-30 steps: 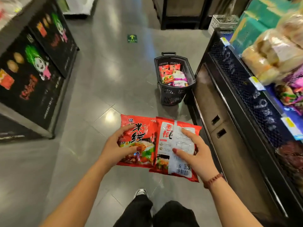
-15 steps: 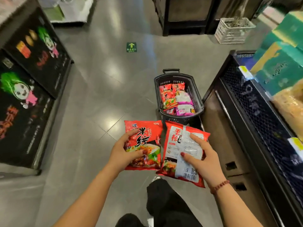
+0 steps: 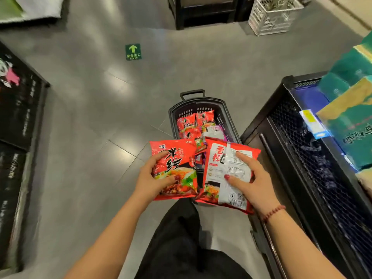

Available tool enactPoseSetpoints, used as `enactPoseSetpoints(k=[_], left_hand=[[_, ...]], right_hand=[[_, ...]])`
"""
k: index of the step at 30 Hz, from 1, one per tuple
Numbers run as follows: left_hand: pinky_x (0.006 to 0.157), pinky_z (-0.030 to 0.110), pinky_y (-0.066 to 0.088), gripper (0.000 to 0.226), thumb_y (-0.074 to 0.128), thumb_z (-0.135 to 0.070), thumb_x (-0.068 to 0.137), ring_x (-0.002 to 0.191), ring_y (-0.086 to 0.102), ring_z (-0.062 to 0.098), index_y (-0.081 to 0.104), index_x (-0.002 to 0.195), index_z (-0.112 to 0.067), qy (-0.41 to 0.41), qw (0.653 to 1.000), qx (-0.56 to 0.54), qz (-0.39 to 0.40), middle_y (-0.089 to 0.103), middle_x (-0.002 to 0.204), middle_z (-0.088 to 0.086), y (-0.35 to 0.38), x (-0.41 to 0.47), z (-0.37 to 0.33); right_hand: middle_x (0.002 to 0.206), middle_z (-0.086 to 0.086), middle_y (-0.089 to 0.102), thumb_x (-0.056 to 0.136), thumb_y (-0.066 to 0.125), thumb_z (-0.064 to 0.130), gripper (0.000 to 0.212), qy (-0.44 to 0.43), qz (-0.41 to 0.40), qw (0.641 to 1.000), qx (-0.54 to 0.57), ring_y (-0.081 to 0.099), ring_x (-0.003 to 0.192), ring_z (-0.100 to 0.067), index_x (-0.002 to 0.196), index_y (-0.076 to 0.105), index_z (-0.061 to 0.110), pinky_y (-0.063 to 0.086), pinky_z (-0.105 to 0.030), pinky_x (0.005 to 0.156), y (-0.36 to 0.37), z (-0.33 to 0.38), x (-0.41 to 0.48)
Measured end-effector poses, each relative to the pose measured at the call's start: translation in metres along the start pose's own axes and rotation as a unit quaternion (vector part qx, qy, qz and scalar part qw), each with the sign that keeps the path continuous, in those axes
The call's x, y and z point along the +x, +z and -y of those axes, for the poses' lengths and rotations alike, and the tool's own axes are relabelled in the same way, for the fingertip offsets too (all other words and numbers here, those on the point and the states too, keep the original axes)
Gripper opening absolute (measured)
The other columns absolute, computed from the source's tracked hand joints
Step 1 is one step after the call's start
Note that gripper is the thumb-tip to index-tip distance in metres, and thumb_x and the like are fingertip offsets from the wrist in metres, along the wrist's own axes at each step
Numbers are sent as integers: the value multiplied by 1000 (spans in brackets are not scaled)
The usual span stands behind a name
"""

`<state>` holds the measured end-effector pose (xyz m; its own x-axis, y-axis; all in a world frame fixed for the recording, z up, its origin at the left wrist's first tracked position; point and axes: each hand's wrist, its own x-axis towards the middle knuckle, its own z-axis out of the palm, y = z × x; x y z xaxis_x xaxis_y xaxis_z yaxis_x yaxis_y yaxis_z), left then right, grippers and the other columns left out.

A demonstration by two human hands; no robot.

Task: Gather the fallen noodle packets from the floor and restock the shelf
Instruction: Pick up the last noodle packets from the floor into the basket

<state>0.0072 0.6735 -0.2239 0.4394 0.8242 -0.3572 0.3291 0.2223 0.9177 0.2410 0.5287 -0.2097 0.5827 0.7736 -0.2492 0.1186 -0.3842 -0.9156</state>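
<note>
My left hand (image 3: 150,180) grips a red noodle packet (image 3: 177,156) by its left edge, front side up. My right hand (image 3: 250,178) holds a second red packet (image 3: 219,168), back side up with its white label showing, thumb and fingers spread over it. Both packets hang side by side just above the near end of a dark plastic basket (image 3: 225,117) that stands on the floor and holds several red and purple packets (image 3: 194,122). The shelf (image 3: 298,150) with a black mesh front runs along the right.
Green boxes (image 3: 350,125) sit on the shelf at the right. A black display stand (image 3: 18,121) lines the left side. A white crate (image 3: 271,15) and a dark shelf base (image 3: 203,15) stand at the far end. My dark trouser leg (image 3: 177,238) is below the packets.
I have walked forward to the basket with both packets; it now lies directly under my hands. The grip of both hands is unchanged.
</note>
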Motion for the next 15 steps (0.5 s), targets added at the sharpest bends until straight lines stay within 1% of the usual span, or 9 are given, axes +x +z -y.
enactPoseSetpoints(k=[2,3,7,9,10,11,13,15], left_hand=[[67,16,55,66,80,-5,75,102,62,9,52,119,-45,-8,1000,-3,11,55,117,-15,5,40,-9],[68,16,55,66,80,-5,75,101,62,8,53,119,-45,-8,1000,-2,12,55,116,-15,7,60,-11],[68,13,53,66,79,0,76,92,62,-3,53,123,-39,-26,999,3,24,55,112,-18,21,125,-22],[68,12,52,66,78,2,76,90,61,-9,52,124,-34,-38,999,4,20,54,113,-18,32,155,-18],[69,12,53,66,78,3,75,92,62,-6,52,125,-33,-44,999,0,14,54,114,-16,38,168,-14],[72,14,54,67,78,4,75,95,63,0,52,126,-30,-49,999,-6,8,55,116,-11,45,181,-7],[80,21,56,70,78,5,74,105,63,14,51,129,-28,-64,998,-15,0,57,123,-1,61,209,13],[88,30,56,71,79,4,74,111,62,19,51,130,-28,-86,996,-22,-13,57,127,3,79,230,36]], right_hand=[[127,5,53,71,82,11,62,12,-17,1000,4,55,115,-11,119,55,39,53,-36,94,-4,5,37],[128,3,52,71,82,10,62,13,-19,1000,-1,55,114,-11,121,56,36,52,-36,95,-6,7,57],[127,4,51,71,83,12,64,26,-6,999,-28,54,116,-13,125,56,34,49,-43,99,-15,2,126],[128,4,50,70,84,14,65,43,3,998,-38,53,118,-14,125,56,33,48,-44,100,-20,-8,159],[128,3,50,70,84,13,64,51,5,998,-44,53,118,-15,125,56,34,47,-44,101,-22,-15,177],[128,2,50,70,84,13,64,54,5,997,-48,53,119,-16,124,56,34,47,-44,102,-23,-23,194],[129,-1,51,70,84,13,63,70,2,996,-52,54,118,-19,123,56,33,46,-45,102,-23,-45,231],[130,-3,53,70,84,11,62,95,7,994,-60,56,117,-19,121,56,32,47,-45,101,-19,-72,263]])
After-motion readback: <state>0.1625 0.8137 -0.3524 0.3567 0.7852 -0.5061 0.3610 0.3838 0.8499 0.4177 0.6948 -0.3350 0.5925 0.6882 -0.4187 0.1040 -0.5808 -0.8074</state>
